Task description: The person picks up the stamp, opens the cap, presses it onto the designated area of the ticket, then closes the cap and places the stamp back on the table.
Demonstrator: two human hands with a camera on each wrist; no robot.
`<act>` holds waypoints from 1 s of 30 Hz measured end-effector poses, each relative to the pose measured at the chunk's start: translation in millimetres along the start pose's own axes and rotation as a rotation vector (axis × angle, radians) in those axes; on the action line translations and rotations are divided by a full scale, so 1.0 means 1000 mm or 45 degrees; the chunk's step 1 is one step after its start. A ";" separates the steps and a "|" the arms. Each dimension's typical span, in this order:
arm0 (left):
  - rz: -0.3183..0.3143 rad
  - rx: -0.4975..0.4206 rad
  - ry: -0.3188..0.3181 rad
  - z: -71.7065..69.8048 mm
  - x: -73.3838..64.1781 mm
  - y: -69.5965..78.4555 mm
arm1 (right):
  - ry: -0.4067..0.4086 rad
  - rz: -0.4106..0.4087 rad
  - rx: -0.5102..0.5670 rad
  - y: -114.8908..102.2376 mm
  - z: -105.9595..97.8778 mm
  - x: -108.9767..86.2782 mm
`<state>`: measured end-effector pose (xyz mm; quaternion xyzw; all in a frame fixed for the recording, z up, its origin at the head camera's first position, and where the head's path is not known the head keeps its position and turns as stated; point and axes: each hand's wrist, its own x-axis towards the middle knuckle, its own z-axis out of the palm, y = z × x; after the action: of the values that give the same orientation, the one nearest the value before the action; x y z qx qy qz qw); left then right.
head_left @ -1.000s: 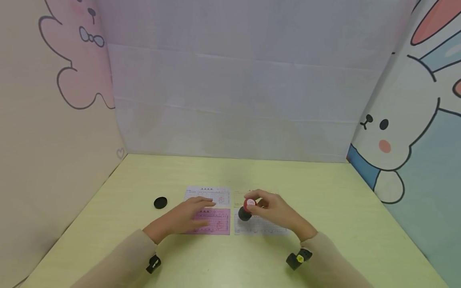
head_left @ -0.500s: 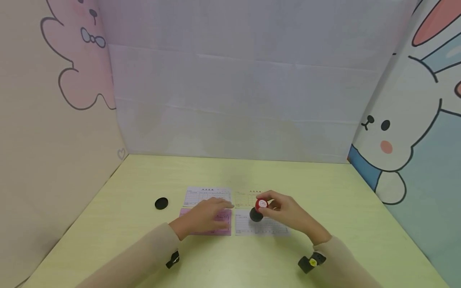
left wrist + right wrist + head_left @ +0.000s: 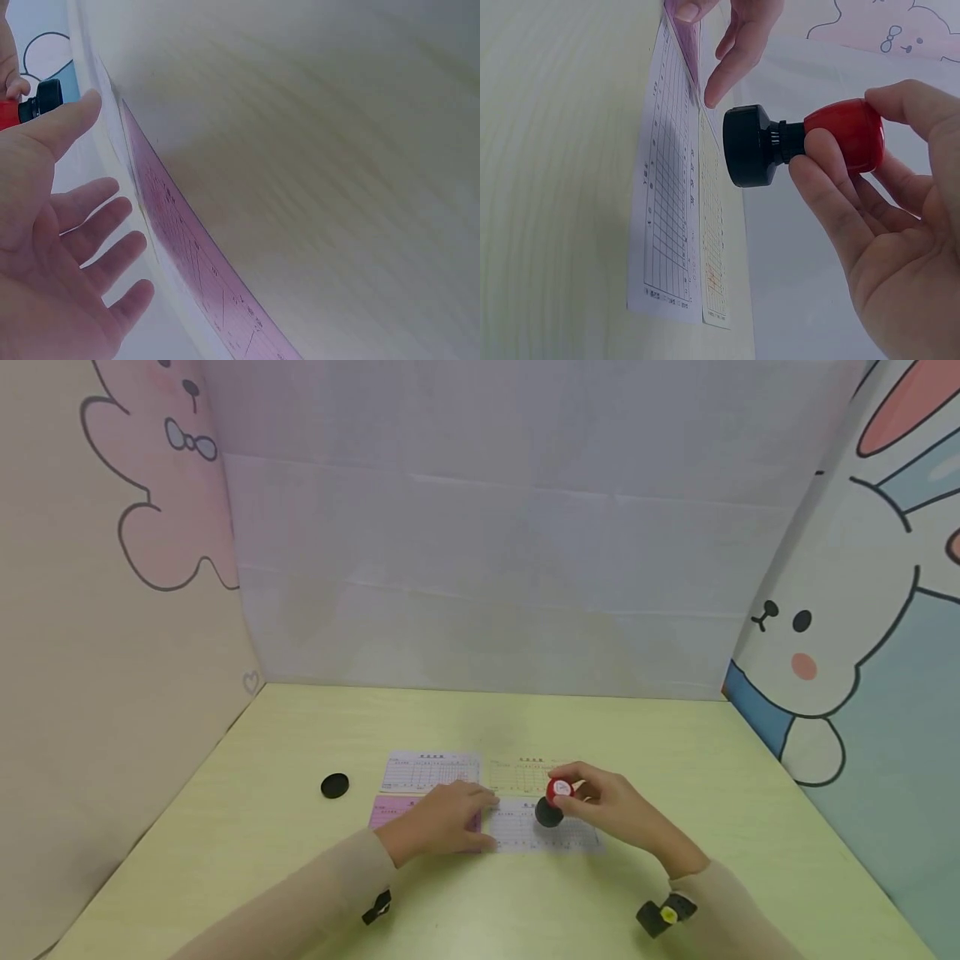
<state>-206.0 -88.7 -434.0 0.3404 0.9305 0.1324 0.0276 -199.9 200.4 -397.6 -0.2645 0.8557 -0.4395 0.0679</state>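
Observation:
My right hand grips the red handle of a round stamp with fingers and thumb. The stamp's wide black base is held over the white printed form at the lower right, base toward the paper. My left hand, fingers extended and slightly spread, reaches over the pink form, its fingertips by the white form's left edge. In the left wrist view, its thumb and fingers are apart with nothing between them. Part of the pink form is hidden beneath that hand.
Behind these two lie another white form and a yellowish form bearing a reddish mark. A round black cap rests on the pale table to the left. Walls with cartoon drawings stand at both sides.
Both hands have shifted to the right. The left moved from over the pink form toward the lower right white form; the right carried the stamp farther over that white form.

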 end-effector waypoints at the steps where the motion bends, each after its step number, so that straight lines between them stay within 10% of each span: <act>1: 0.001 0.010 0.000 0.001 0.001 0.001 | 0.003 0.002 -0.003 0.001 -0.001 -0.001; 30: -0.019 0.078 -0.064 0.001 -0.002 0.011 | 0.032 0.107 -0.027 0.018 -0.017 -0.025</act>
<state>-197.9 -81.8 -431.9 0.3373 0.9357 0.0951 0.0415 -191.4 233.8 -404.4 -0.2234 0.8714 -0.4306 0.0727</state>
